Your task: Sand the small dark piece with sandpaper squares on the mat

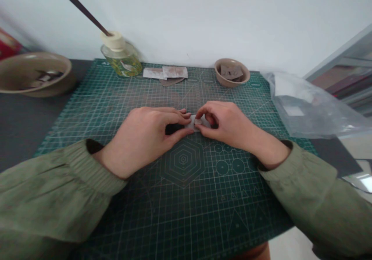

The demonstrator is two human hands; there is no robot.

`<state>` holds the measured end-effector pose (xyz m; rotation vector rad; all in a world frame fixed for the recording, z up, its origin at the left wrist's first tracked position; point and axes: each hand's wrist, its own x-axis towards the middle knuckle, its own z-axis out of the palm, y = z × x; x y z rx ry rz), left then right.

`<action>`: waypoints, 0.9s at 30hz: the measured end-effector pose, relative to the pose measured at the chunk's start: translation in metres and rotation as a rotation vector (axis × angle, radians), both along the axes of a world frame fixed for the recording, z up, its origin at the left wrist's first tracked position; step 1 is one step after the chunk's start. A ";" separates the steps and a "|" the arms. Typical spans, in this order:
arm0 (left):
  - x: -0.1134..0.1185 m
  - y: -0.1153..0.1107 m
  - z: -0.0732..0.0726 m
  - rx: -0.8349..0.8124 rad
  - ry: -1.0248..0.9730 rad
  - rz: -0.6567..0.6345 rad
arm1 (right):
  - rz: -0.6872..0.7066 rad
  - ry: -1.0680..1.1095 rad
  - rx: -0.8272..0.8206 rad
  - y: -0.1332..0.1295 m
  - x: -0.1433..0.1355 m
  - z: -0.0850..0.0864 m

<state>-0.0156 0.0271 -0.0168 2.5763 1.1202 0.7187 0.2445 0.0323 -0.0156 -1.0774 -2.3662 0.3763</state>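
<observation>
A small white slip of paper (pixel 190 126) lies on the green cutting mat (pixel 186 198), between my two hands. My left hand (pixel 151 132) has its fingertips and thumb on the slip's left end, one at the upper edge and one at the lower. With thumb and forefinger, my right hand (pixel 223 122) pinches a small pale greyish piece (pixel 198 122) on top of the paper. What that piece is made of is too small to tell. Part of the slip is hidden under the fingers.
At the back stand a bottle (pixel 122 58) with a dark stick, folded paper pieces (pixel 165 73) and a small bowl (pixel 229 82) of grey pieces. A larger bowl (pixel 52 89) is at left. A clear plastic bag (pixel 314 116) covers the mat's right edge.
</observation>
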 end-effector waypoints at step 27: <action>0.008 -0.008 0.020 -0.212 -0.514 0.255 | -0.227 0.497 -0.271 -0.012 0.005 0.017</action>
